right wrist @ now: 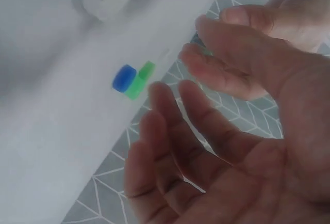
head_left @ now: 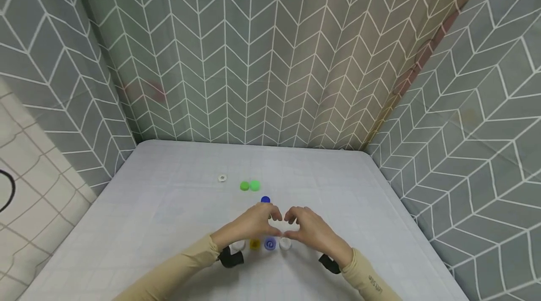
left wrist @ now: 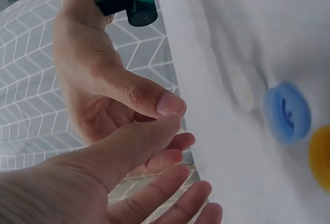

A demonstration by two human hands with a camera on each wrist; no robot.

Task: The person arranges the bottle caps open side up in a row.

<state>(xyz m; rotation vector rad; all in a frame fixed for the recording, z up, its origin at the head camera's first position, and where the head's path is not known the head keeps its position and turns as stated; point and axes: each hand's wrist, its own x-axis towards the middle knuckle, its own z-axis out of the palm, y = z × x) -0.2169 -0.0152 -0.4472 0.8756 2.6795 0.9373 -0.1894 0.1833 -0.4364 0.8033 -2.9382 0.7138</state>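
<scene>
Over the near part of the table, my left hand [head_left: 259, 220] and right hand [head_left: 310, 227] face each other with thumb tips meeting or nearly so. Their fingers bend gently inward across a small gap, and neither hand holds anything. Beneath and close to them is a row of round bottle caps: a white cap [head_left: 238, 245] by the left wrist, a yellow cap [head_left: 255, 244], a light blue cap [head_left: 270, 243] and a second white cap [head_left: 285, 243]. A dark blue cap [head_left: 265, 199] lies just beyond the left hand, which partly covers it.
Farther back on the white-covered table [head_left: 177, 188] lie two green caps, one darker [head_left: 244, 186] and one brighter [head_left: 255, 185], side by side. A small white piece [head_left: 222, 178] sits to their left. Patterned curtains [head_left: 253, 57] enclose the back and sides.
</scene>
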